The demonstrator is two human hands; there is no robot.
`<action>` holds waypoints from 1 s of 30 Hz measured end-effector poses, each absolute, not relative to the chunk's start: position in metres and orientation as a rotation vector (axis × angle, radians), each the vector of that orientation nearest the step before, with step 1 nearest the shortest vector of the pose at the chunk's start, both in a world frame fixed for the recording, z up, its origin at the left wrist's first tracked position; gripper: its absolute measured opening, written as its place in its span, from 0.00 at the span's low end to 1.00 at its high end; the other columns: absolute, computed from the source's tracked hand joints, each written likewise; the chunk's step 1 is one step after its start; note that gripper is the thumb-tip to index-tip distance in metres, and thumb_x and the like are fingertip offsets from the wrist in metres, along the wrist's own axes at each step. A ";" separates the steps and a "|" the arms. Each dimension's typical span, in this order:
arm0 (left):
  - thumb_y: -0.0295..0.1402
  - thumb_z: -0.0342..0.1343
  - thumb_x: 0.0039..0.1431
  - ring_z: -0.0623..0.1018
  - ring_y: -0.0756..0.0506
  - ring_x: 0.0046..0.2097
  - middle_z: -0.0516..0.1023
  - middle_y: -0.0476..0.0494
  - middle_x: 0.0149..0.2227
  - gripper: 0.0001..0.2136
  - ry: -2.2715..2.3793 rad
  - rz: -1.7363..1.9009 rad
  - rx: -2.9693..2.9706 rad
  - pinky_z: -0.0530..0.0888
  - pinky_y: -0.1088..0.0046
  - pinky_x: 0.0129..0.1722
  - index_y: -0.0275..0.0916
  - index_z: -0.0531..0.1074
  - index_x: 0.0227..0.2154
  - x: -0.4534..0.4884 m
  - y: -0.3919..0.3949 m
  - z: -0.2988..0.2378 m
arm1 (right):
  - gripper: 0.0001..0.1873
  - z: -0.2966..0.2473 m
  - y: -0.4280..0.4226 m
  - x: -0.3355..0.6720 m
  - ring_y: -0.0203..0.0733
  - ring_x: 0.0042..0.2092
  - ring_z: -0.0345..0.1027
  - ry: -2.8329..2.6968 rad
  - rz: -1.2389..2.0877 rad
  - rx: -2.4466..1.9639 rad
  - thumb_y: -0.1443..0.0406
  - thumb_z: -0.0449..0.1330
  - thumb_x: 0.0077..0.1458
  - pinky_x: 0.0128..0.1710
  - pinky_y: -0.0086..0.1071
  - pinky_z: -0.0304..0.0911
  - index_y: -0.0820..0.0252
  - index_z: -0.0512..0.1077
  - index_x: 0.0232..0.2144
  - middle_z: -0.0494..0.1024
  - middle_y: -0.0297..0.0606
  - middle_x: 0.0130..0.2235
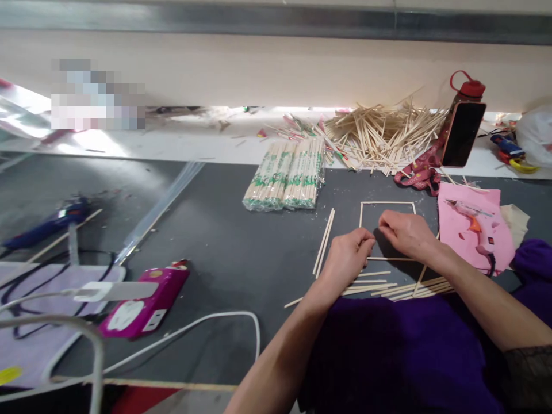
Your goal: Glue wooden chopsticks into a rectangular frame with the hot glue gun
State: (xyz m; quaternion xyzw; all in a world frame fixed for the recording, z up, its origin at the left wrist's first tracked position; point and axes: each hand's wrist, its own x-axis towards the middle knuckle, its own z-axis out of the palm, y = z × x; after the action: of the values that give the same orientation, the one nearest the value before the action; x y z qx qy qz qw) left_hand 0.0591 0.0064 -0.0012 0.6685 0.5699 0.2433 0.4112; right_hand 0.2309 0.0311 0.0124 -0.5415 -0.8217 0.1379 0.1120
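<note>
A rectangle of thin wooden sticks (387, 202) lies flat on the dark grey table. My left hand (348, 256) is over its left side, thumb and fingers pinched together. Inside the rectangle's right part, my right hand (405, 231) is also closed in a pinch. Anything between the fingertips of either hand is too small or hidden to make out. Two or so loose sticks (324, 241) rest left of my left hand. Several more sticks (414, 287) lie in front of me, below the rectangle, partly covered by my left wrist and purple clothing.
Plastic-wrapped chopstick packs (284, 175) lie beyond my hands, before a heap of loose sticks (383, 135). A glue gun (476, 221) rests on pink sheet (448, 247) at right. A phone (464, 135) leans against a red-capped bottle (471, 87). Leftward are a magenta box (166, 293) and white cable (207, 317).
</note>
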 end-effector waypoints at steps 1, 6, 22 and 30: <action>0.32 0.49 0.58 0.72 0.53 0.20 0.72 0.54 0.20 0.08 1.434 0.607 1.695 0.67 0.79 0.24 0.38 0.71 0.27 0.058 0.006 -0.001 | 0.08 0.015 0.034 0.234 0.39 0.32 0.68 -2.356 0.352 -1.644 0.66 0.51 0.59 0.29 0.30 0.49 0.58 0.71 0.34 0.78 0.38 0.33; 0.32 0.48 0.60 0.75 0.51 0.26 0.75 0.51 0.23 0.09 1.455 0.615 1.853 0.70 0.76 0.31 0.39 0.74 0.30 0.055 0.005 -0.002 | 0.10 0.030 0.054 0.275 0.40 0.32 0.68 -1.947 0.081 -1.761 0.65 0.51 0.58 0.31 0.31 0.54 0.57 0.72 0.31 0.78 0.38 0.33; 0.35 0.53 0.61 0.73 0.44 0.42 0.75 0.45 0.39 0.07 1.225 0.139 2.615 0.69 0.71 0.35 0.42 0.76 0.37 0.092 -0.011 0.008 | 0.09 0.006 -0.042 0.313 0.44 0.41 0.66 -2.505 0.121 -1.554 0.67 0.54 0.58 0.40 0.36 0.59 0.59 0.76 0.36 0.76 0.42 0.43; 0.36 0.48 0.65 0.74 0.45 0.41 0.75 0.43 0.37 0.12 1.270 0.076 2.642 0.67 0.72 0.32 0.39 0.75 0.34 0.101 -0.009 0.000 | 0.12 -0.003 -0.040 0.318 0.45 0.43 0.65 -2.467 0.073 -1.503 0.64 0.52 0.62 0.42 0.38 0.58 0.60 0.76 0.33 0.76 0.44 0.42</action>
State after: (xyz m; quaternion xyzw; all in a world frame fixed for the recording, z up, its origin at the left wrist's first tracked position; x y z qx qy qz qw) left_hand 0.1010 -0.0095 0.0004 0.8961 0.4307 0.0257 0.1044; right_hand 0.3177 -0.0402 -0.0032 -0.5160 -0.8469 0.0252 0.1258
